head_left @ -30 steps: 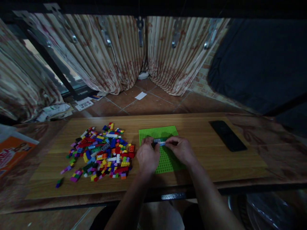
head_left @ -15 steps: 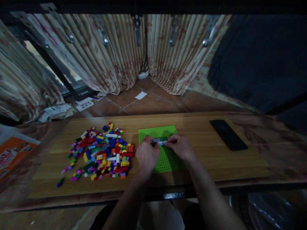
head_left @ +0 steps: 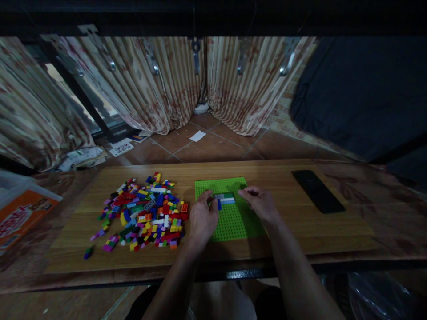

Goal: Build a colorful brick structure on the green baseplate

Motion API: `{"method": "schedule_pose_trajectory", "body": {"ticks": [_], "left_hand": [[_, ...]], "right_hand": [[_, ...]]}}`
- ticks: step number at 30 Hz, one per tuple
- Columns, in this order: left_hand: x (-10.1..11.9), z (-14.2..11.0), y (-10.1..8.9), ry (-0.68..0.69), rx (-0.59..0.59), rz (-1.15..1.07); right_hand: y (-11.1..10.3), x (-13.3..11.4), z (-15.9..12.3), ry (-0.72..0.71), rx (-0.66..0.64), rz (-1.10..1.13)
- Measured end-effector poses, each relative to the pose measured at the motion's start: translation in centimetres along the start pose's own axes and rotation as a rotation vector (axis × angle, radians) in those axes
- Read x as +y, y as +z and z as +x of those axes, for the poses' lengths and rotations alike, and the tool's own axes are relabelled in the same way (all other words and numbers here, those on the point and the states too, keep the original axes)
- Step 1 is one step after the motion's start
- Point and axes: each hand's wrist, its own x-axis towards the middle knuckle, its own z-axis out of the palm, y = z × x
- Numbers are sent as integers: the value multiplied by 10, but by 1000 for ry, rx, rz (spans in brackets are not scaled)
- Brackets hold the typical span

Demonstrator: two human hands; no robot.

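A green studded baseplate [head_left: 233, 222] lies on the wooden table [head_left: 283, 222] in front of me. A small cluster of bricks [head_left: 225, 198], grey, green, white and blue, sits on its upper middle. My left hand [head_left: 203, 218] rests on the plate's left edge, fingers curled, with a small blue brick at its fingertips beside the cluster. My right hand [head_left: 260, 204] hovers at the plate's right side, fingers loosely curled, apart from the cluster and holding nothing that I can see.
A heap of loose coloured bricks [head_left: 143, 213] spreads over the table's left half. A black phone [head_left: 316, 191] lies at the far right. An orange box [head_left: 20, 213] is at the left edge. Curtains and papers cover the floor beyond.
Both hands were pinched together on the brick cluster. Now the right hand has drawn away to the right and the left hand has shifted slightly left, leaving the cluster uncovered on the plate.
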Motion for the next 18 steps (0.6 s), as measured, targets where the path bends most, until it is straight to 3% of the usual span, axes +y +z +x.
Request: {"method": "schedule_pose_trajectory", "body": {"ticks": [3,6,10,14,18], "left_hand": [[-6,-3,-8,18,21,-168],[-13,-6,-21,52,44,-264],[-23,-6,-39,82,101,-339],[-30,-2,-55,53,204,-419],[-34,-1,-69,17,274,-462]], "right_hand": [[-2,-3,4,-22,164,92],[-3,-7,1,-76,197,83],[-4,-8,-11,-127,146,-111],[-6,0,-19,-104,12,-345],[-5,13,-19,-54,-74,-394]]}}
